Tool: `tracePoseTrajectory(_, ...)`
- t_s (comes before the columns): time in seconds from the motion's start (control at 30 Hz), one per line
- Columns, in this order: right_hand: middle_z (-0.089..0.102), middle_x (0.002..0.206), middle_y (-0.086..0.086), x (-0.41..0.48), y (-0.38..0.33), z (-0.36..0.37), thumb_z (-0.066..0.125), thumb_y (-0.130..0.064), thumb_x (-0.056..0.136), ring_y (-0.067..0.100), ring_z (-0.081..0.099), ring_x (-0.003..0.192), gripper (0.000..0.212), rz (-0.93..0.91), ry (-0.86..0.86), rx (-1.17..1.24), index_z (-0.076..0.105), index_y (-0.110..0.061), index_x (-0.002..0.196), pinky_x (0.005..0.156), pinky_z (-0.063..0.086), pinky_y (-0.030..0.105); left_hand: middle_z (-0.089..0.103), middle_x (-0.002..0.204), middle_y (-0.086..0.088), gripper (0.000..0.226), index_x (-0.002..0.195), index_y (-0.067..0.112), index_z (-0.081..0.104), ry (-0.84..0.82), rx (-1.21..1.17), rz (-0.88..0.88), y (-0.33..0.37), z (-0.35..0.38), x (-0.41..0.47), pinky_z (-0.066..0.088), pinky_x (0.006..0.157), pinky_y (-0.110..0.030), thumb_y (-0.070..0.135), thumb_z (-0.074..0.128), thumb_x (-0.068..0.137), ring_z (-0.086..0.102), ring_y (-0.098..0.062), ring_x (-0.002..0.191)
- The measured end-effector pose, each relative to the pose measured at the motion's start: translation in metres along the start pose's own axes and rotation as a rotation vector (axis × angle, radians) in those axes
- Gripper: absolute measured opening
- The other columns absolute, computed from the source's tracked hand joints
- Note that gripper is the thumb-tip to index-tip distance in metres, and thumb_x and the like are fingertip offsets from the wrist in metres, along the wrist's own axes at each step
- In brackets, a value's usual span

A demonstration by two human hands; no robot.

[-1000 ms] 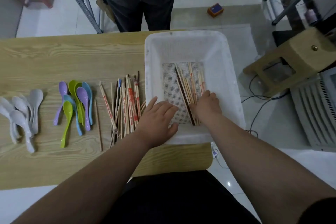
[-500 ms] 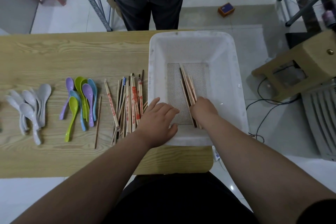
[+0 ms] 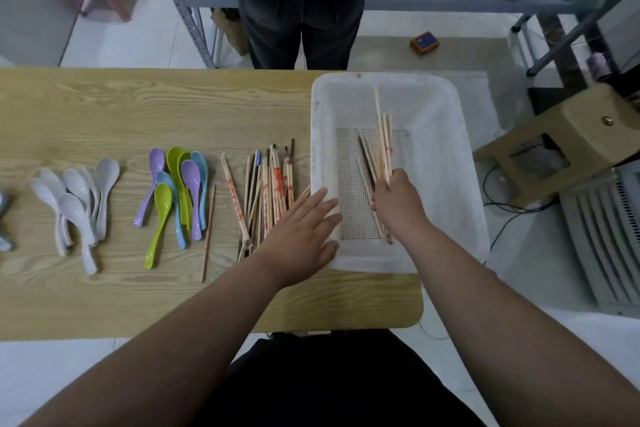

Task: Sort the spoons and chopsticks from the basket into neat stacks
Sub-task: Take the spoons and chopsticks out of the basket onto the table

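**Head view, sorting judged nearly complete.** The right hand (image 3: 398, 204) is closed around a bundle of pale wooden chopsticks with red printing (image 3: 383, 142). The bundle is raised tips-up above the floor of the white perforated plastic basket (image 3: 446, 184), which stands at the right end of the light wood-grain table (image 3: 138, 107). Gathering several sticks in one fist presumably saves repeated trips to the chopstick pile (image 3: 270, 191), which lies just left of the basket. The left hand (image 3: 301, 232) lies palm down, fingers straight and spread, across the basket's near left rim and holds nothing. Its likely purpose is to stop the light basket sliding while the other hand lifts. A few loose chopsticks (image 3: 367, 163), one of them dark, lie on the mesh floor beside the bundle, and no spoon is visible in the basket. Further left lie a fanned group of purple, green and blue plastic spoons (image 3: 180, 184) and a group of white speckled spoons (image 3: 79, 198), apparently separated by colour. A single bare chopstick (image 3: 209, 232) lies between the coloured spoons and the pile. Hidden or uncertain:
- The right fingertips are behind the back of the hand, so the number of sticks gripped cannot be told.
- The left hand covers the near ends of part of the pile.
- A grey object (image 3: 3, 218) is cut off at the left edge.
- A standing person in dark trousers (image 3: 301, 10) beyond the table shows only below the waist.
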State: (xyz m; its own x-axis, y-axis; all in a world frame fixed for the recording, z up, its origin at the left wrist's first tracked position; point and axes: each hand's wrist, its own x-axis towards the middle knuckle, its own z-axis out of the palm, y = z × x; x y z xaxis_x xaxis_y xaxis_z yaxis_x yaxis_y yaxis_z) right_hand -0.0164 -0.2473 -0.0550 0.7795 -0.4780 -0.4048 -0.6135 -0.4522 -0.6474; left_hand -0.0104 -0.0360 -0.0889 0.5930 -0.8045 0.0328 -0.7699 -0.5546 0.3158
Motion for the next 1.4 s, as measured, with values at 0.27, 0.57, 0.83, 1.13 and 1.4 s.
tracePoseTrajectory(0.27, 0.062, 0.092, 0.006, -0.061, -0.092, 0.074, 0.038, -0.028, 0.106, 0.021, 0.059, 0.07, 0.024, -0.278, -0.158, -0.126, 0.043, -0.01, 0.122, 0.055, 0.041, 0.033, 0.056, 0.136, -0.023, 0.058, 0.138, 0.002, 0.055, -0.049, -0.026, -0.137, -0.065, 0.007, -0.094, 0.046, 0.105, -0.055, 0.034, 0.053, 0.089, 0.049, -0.042, 0.129)
tracePoseTrajectory(0.57, 0.051, 0.138, 0.015, -0.052, -0.087, 0.161, 0.038, -0.002, 0.096, 0.035, 0.056, 0.119, 0.054, -0.048, -0.234, -0.528, 0.032, -0.014, 0.148, 0.092, 0.05, 0.044, 0.037, 0.155, -0.019, 0.075, 0.154, 0.012, 0.033, -0.271, -0.026, -0.285, -0.102, 0.013, -0.142, 0.029, 0.119, -0.048, 0.043, 0.045, 0.086, 0.032, -0.039, 0.144)
tracePoseTrajectory(0.83, 0.007, 0.165, 0.011, -0.054, -0.072, 0.164, 0.042, -0.001, 0.094, 0.037, 0.018, 0.148, 0.079, -0.104, -0.329, -0.704, 0.004, -0.018, 0.16, 0.117, 0.028, 0.047, 0.014, 0.164, -0.013, 0.078, 0.158, 0.023, 0.019, -0.383, -0.064, -0.317, -0.102, 0.016, -0.125, 0.019, 0.122, -0.045, 0.029, 0.054, 0.087, 0.01, -0.033, 0.151)
tracePoseTrajectory(1.13, 0.03, 0.157, 0.011, -0.065, -0.096, 0.138, 0.048, -0.025, 0.099, 0.03, 0.034, 0.143, 0.058, -0.337, -0.3, -0.506, 0.03, -0.016, 0.154, 0.113, 0.037, 0.042, 0.027, 0.16, -0.016, 0.072, 0.153, 0.016, 0.035, -0.307, -0.057, -0.331, -0.101, 0.002, -0.11, 0.031, 0.116, -0.048, 0.028, 0.058, 0.086, 0.024, -0.038, 0.147)
tracePoseTrajectory(1.4, 0.055, 0.131, 0.003, -0.045, -0.069, 0.035, 0.049, -0.023, 0.1, 0.013, 0.056, 0.114, 0.04, -0.397, -0.066, -0.165, 0.054, -0.021, 0.139, 0.1, 0.048, 0.036, 0.054, 0.136, -0.022, 0.059, 0.138, 0.004, 0.053, 0.046, -0.126, -0.242, -0.061, -0.021, -0.049, 0.049, 0.098, -0.05, 0.028, 0.056, 0.084, 0.054, -0.041, 0.123)
